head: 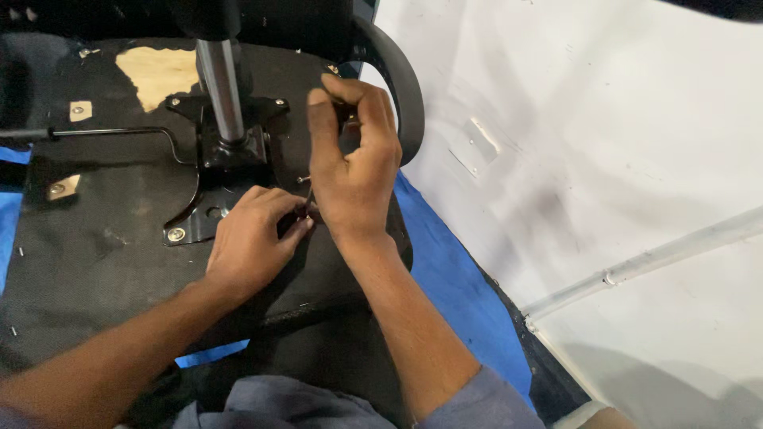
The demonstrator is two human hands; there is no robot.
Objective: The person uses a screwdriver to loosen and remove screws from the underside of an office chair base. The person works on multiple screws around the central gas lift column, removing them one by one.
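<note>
Blue sheeting [465, 286] covers the floor under you, running up to a scuffed white wall [604, 119] on your right with a pale pipe [660, 254] along it. Nearest you, your grey-blue sleeves [477, 401] frame the upturned office chair seat [87, 254], its black fabric underside facing up. Your left hand [253, 238] rests on that underside, fingers curled and pinched at the near right corner of the black metal mounting plate [208, 179]. Your right hand [354, 171] sits just beside and above it, fingers closed around a small dark tool [308, 202] whose tip meets the plate by a bolt [304, 180]; what kind of tool it is, you cannot tell. A washer-headed bolt [176, 234] sits in the plate's near left corner. Farther off, the chrome gas-lift column [222, 87] rises from the plate, a black lever rod [95, 132] runs left, and the curved black armrest [401, 87] lies beyond your right hand.
</note>
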